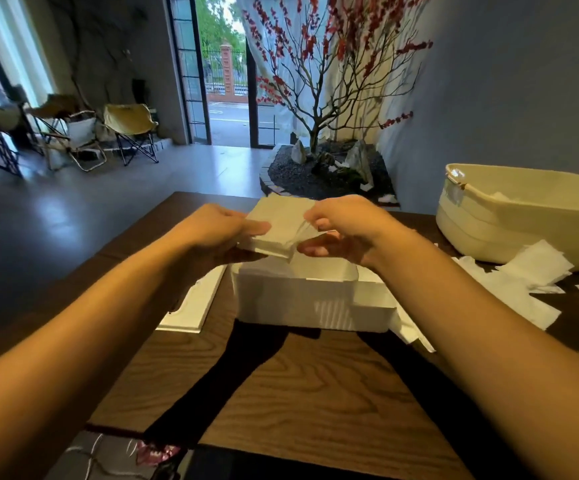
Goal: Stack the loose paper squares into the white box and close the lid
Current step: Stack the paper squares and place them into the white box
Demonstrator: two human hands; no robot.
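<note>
left hand (pixel 212 230) and right hand (pixel 343 230) grip paper stack (pixel 281 220), white box (pixel 302 303) interior hidden, lid (pixel 194 303) partly covered

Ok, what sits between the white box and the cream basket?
Head view: loose paper squares lie scattered on the table between the white box and the cream basket.
</note>
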